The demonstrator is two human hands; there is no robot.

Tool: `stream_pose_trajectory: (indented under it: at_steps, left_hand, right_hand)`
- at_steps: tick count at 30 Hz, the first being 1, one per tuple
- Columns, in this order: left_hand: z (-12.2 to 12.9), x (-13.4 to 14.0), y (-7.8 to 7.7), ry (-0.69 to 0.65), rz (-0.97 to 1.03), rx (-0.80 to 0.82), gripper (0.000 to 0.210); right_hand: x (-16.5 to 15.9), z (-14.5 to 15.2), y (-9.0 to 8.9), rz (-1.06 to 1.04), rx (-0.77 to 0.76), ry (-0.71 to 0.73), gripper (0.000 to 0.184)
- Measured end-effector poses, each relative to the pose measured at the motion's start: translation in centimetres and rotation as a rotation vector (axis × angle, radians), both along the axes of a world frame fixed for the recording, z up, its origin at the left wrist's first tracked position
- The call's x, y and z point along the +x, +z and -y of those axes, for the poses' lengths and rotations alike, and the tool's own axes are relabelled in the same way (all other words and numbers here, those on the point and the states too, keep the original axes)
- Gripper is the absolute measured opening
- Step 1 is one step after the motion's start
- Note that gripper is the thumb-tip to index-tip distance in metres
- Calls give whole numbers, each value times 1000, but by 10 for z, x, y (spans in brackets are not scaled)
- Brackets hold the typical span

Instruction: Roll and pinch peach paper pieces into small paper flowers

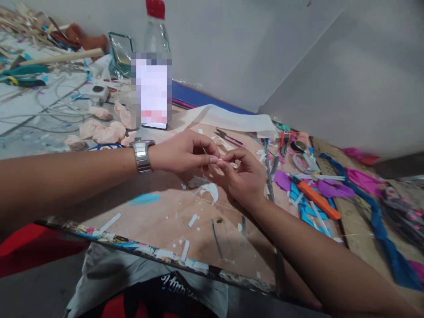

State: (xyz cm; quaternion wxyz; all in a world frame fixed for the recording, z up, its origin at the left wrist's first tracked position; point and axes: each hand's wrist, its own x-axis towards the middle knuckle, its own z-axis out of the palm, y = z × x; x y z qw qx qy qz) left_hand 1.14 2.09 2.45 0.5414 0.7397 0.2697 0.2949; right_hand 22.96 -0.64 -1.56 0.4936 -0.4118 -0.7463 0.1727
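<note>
Thumbs and forefingers meet tip to tip, pinching a small pale piece (234, 165), mostly hidden, above the brown board (149, 223) toward its right edge. The left hand (180, 152) extends straight from a wrist wearing a watch (143, 157); the right hand (247, 179) curls inward, its forearm slanting over the board's right edge.

**Craft workshop, strewn with offcuts**

Brown sheeting (238, 247) covers the worktable, marked by a blue smear (145, 199) and littered with cut white strips (193, 220). Green-handled pliers (29, 70) lie at the left of the frame, below a heap of thin sticks (20, 22) in the upper left. At the right, an orange-handled cutter (318, 200) sits among purple scraps (336, 188). A plain grey wall (225, 53) rises behind; whether this is a room at home or business premises cannot be told.
</note>
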Motion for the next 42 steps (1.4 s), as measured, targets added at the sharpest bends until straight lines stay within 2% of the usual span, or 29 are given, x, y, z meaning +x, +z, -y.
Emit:
stream_pose_trajectory:
  at_steps: [9,20,29,35,42]
  left_hand:
    - [-3,-1,-4,-43,20,-88,23]
    - [-3,-1,-5,-52,-23,-14,29]
    - [1,-1,0,-90,-66,5,20]
    - [3,-1,0,-113,-82,-73,20]
    - [0,-1,0,-136,-32,-43,21]
  right_hand:
    - [1,2,-4,-61,-66,48,26]
    - [-4,5,1,-77,-52,79,24]
    - [0,5,-5,-88,-60,120,20]
    - [-1,6,1,-15,1,121,15]
    - [-3,5,8,57,148,127,13]
